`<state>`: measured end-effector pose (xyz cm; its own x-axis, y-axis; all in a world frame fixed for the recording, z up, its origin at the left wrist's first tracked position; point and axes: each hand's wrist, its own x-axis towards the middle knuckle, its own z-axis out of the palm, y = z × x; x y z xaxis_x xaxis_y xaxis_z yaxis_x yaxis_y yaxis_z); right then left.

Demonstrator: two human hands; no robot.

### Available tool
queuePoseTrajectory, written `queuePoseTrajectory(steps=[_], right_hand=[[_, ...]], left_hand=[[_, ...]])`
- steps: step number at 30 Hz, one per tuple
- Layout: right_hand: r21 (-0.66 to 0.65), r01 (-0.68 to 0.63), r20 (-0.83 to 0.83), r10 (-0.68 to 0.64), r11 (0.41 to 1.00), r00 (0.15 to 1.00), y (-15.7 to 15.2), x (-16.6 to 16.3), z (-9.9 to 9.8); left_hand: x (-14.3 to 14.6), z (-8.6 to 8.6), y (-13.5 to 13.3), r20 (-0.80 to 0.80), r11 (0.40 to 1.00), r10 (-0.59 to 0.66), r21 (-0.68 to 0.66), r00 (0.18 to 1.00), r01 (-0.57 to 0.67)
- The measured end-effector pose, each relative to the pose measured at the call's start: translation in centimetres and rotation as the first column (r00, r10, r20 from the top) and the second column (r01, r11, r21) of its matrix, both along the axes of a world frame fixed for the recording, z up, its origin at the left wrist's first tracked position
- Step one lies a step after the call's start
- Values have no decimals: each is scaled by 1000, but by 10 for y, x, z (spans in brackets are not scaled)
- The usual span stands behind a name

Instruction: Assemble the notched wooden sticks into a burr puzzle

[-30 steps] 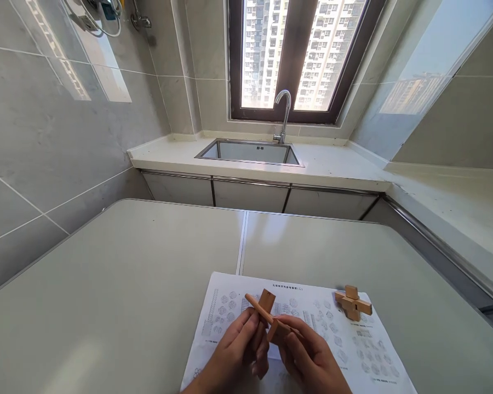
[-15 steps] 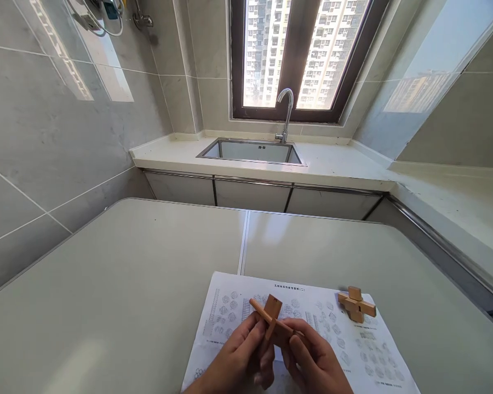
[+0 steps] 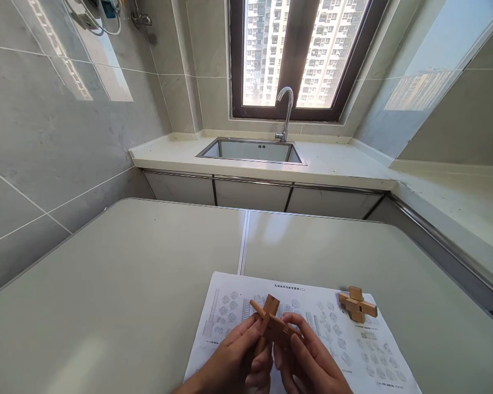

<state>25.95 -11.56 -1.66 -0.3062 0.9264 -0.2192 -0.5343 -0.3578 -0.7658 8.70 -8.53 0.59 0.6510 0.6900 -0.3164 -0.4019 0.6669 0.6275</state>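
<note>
Several interlocked wooden puzzle pieces [image 3: 276,330] form a cross-like shape between my two hands, just above the printed sheet. My left hand [image 3: 242,353] is closed around the lower left part of it, with a thin rounded rod and a square-ended block sticking up past the fingers. On the right side, my right hand [image 3: 310,355] pinches the block's end between thumb and fingers. A second wooden burr puzzle [image 3: 357,304], assembled in a cross, rests on the sheet's upper right corner. My fingers hide the lower part of the held pieces.
Under my hands lies a white instruction sheet [image 3: 230,290] printed with small diagrams, on a pale glossy table [image 3: 127,290] with a seam down its middle. Beyond the table are a counter [image 3: 164,156], a sink [image 3: 250,150], a faucet [image 3: 287,112] and a window.
The held wooden pieces have turned slightly, so the right block's broad face now shows more. The rod shows less of its length. My left hand has shifted a little downward and left.
</note>
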Motion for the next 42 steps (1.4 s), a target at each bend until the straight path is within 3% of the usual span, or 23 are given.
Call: queuePoseTrajectory(steps=[7,12,15,17,22,26,30,35,38,42], right_hand=[[-23,-15,38,16,1000,999,1,4,5],[-30,47,59,-45,998,997,3,-1,6],[-43,103,102,-98,994,990,3,-2,7],[-59,140,138,-131,988,982,2,0,9],[-56,138,170,-127,989,977,-2,5,15],[-6,38,160,-37,999,986,0,10,15],[93,-151,156,135,984,978,7,17,13],[105,-239,140,223,965,965,13,18,11],[45,-212,29,211,976,977,14,16,9],[-129,-51,-98,38,990,994,17,21,9]], left_hand=[[-3,3,-1,-97,998,-59,-36,994,56],[-4,-2,-7,-259,976,138,199,956,-87],[-4,-2,-9,-235,974,109,218,966,-57],[-5,0,-7,-214,980,79,197,974,-37],[-12,7,2,-99,943,-302,115,948,312],[-16,11,5,-84,913,-386,109,919,393],[-14,10,5,-54,931,-353,79,934,356],[-11,-1,9,-17,978,-190,89,982,191],[-10,-6,11,-48,984,-160,73,986,163],[-13,-3,14,17,997,-59,52,998,59]])
